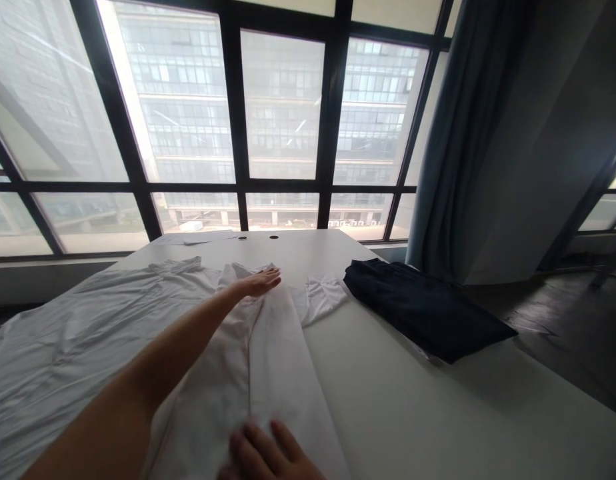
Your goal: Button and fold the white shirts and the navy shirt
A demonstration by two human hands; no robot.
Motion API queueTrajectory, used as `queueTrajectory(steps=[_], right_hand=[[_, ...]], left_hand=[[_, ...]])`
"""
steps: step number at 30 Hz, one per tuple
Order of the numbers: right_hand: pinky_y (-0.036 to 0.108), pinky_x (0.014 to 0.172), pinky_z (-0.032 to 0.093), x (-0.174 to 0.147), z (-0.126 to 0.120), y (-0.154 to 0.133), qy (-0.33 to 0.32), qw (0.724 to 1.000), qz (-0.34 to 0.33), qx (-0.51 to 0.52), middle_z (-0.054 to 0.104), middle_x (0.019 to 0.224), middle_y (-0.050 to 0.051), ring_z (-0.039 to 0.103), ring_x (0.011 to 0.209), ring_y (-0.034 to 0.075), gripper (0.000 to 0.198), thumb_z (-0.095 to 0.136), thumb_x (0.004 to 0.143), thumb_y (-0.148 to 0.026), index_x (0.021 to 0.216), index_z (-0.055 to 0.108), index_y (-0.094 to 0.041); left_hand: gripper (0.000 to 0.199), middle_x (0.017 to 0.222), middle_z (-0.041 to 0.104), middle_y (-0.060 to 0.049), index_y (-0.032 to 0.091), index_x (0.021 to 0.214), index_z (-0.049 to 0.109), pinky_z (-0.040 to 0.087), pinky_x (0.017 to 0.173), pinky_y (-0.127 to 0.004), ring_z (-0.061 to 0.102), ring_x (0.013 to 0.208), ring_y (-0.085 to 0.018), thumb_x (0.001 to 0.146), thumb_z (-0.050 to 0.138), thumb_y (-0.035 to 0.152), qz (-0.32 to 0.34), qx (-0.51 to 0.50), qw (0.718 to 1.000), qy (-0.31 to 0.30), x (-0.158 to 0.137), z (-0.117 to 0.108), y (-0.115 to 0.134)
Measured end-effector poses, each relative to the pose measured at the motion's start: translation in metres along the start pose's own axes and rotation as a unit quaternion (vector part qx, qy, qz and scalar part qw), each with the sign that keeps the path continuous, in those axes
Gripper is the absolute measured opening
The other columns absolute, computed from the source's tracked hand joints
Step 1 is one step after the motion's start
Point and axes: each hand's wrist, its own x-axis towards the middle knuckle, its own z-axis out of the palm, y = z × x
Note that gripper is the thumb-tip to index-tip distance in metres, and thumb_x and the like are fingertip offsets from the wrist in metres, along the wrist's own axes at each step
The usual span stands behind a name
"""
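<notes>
A white garment lies lengthwise on the table, one long panel folded over with its edge running down the middle. My left hand reaches across to its far end and rests flat there, fingers stretched out. Close to me, at the bottom of the view, my right hand is over the near part of the same garment. Its fingers are slightly blurred and apart, and nothing shows in them. A white sleeve end sticks out to the right of the far end.
More white cloth spreads wrinkled over the left side of the white table. A folded dark navy garment lies at the right edge. Papers are at the far left. Windows and a blue-grey curtain stand behind.
</notes>
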Motion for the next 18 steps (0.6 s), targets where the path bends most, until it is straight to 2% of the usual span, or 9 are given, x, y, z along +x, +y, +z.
queueTrajectory(steps=[3, 6, 8, 11, 14, 18], right_hand=[[0.041, 0.100, 0.047, 0.000, -0.027, 0.008, -0.033, 0.999, -0.004, 0.035, 0.066, 0.125, 0.010, 0.062, 0.115, 0.024, 0.034, 0.045, 0.100, -0.045, 0.125, 0.053, -0.023], [0.043, 0.098, 0.048, 0.002, -0.043, 0.011, -0.058, 0.997, 0.003, 0.055, 0.062, 0.132, 0.013, 0.057, 0.122, 0.026, 0.039, 0.045, 0.100, -0.044, 0.131, 0.050, -0.021], [0.043, 0.099, 0.048, 0.002, -0.045, 0.012, -0.064, 0.996, 0.000, 0.058, 0.060, 0.134, 0.013, 0.056, 0.123, 0.027, 0.040, 0.046, 0.100, -0.043, 0.133, 0.048, -0.021], [0.042, 0.101, 0.046, 0.002, -0.038, 0.011, -0.049, 0.998, -0.009, 0.049, 0.061, 0.133, 0.013, 0.058, 0.121, 0.025, 0.038, 0.048, 0.099, -0.041, 0.132, 0.049, -0.021], [0.040, 0.101, 0.046, -0.001, -0.028, 0.010, -0.023, 0.999, -0.015, 0.028, 0.065, 0.127, 0.011, 0.060, 0.118, 0.024, 0.034, 0.046, 0.100, -0.041, 0.127, 0.052, -0.022], [0.038, 0.098, 0.048, -0.005, -0.014, 0.008, 0.022, 1.000, -0.015, -0.004, 0.069, 0.121, 0.008, 0.063, 0.114, 0.023, 0.031, 0.043, 0.101, -0.044, 0.122, 0.054, -0.024]], left_hand=[[0.050, 0.148, 0.048, -0.006, 0.025, 0.134, 0.056, 0.016, 0.119, -0.041, 0.033, 0.143, -0.022, 0.103, 0.025, 0.048, 0.079, 0.008, 0.997, 0.011, -0.052, -0.006, -0.020], [0.049, 0.134, 0.061, -0.005, 0.025, 0.114, 0.068, 0.020, 0.117, -0.041, 0.046, 0.131, -0.022, 0.102, 0.026, 0.046, 0.090, 0.034, 0.994, 0.047, -0.094, -0.010, -0.036], [0.048, 0.121, 0.067, -0.006, 0.023, 0.099, 0.071, 0.025, 0.114, -0.040, 0.055, 0.117, -0.022, 0.101, 0.027, 0.043, 0.083, 0.065, 0.991, 0.080, -0.106, -0.012, -0.042], [0.050, 0.094, 0.070, -0.007, 0.022, 0.081, 0.069, 0.030, 0.109, -0.040, 0.058, 0.096, -0.021, 0.100, 0.029, 0.043, 0.069, 0.116, 0.984, 0.117, -0.101, -0.015, -0.048], [0.053, 0.075, 0.067, -0.007, 0.021, 0.068, 0.066, 0.031, 0.106, -0.041, 0.058, 0.086, -0.021, 0.100, 0.030, 0.045, 0.050, 0.142, 0.979, 0.137, -0.081, -0.019, -0.052], [0.060, 0.059, 0.061, -0.009, 0.019, 0.054, 0.061, 0.035, 0.098, -0.045, 0.058, 0.072, -0.021, 0.099, 0.030, 0.045, 0.024, 0.171, 0.979, 0.105, -0.056, -0.018, -0.059]])
